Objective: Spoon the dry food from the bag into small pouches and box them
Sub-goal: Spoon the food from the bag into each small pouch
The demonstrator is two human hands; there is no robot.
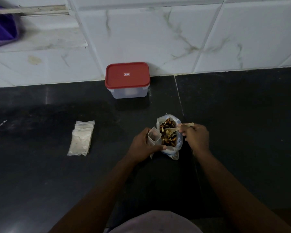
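Note:
An open clear bag (172,151) of brown dry food (168,134) stands on the dark counter. My left hand (142,145) holds a small clear pouch (154,136) upright with its mouth open, pressed against the bag's left side. My right hand (196,136) grips the handle of a wooden spoon (176,129), whose bowl lies over the food with a pale piece on it. A stack of flat empty pouches (81,137) lies to the left. A clear box with a red lid (127,77) stands shut at the back against the wall.
White marble-look tiles (175,34) form the wall behind the dark counter (242,115). A purple cloth (2,26) hangs at the top left. A seam (179,96) runs through the counter beside the box.

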